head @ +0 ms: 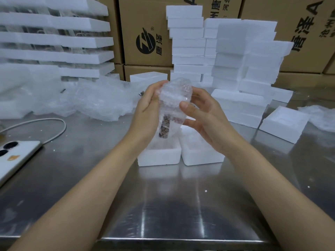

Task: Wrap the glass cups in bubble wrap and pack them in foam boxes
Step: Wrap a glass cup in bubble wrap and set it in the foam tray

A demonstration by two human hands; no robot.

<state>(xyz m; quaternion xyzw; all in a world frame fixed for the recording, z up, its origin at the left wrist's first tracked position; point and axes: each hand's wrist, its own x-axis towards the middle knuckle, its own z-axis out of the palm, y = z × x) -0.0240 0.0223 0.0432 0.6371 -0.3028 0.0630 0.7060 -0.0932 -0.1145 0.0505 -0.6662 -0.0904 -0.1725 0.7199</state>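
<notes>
Forearms raised + converging, L hand [146, 109] cupping wrapped cup [175, 95], R hand [204, 115] thumb pressing it

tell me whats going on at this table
A person is wrapping a glass cup in bubble wrap, holding it roughly upright over two open foam boxes on the steel table. The left grip curls round one side, and the right grip presses the wrap with its thumb. The cup is not yet packed. More foam boxes are stacked behind.
</notes>
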